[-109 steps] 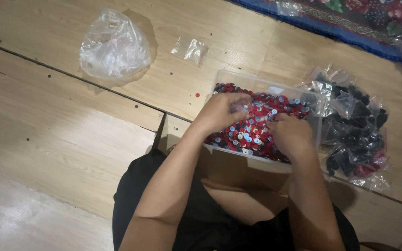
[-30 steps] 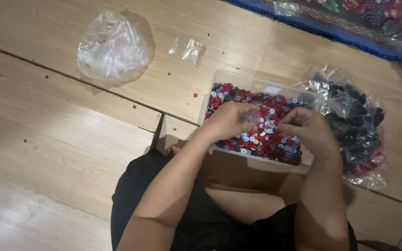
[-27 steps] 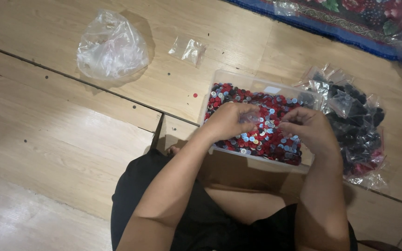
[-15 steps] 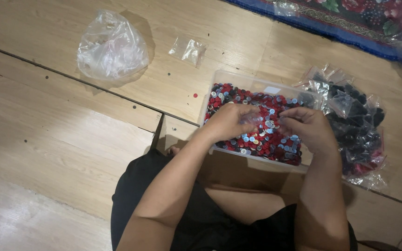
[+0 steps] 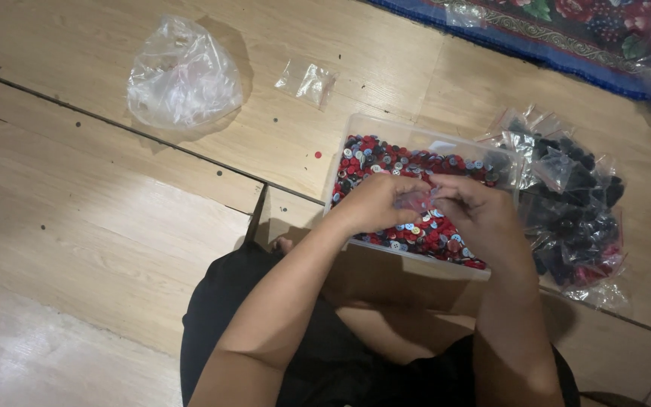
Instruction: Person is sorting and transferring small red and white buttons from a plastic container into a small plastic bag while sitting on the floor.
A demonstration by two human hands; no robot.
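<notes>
One clear rectangular plastic tub of countless red, blue and white buttons sits under two hands. Two empty clear plastic bags lie beyond the left hand, one large crumpled bag, one small flat bag. Several bagged dark buttons sit beside the right hand.

A home floor is indicated; pale wooden floorboards are used as the work surface; a floral rug with a blue border is laid along the far edge.

Wooden plank floor, clear tub of buttons, crumpled plastic bag, small empty sachet, packets of dark buttons, patterned rug
</notes>
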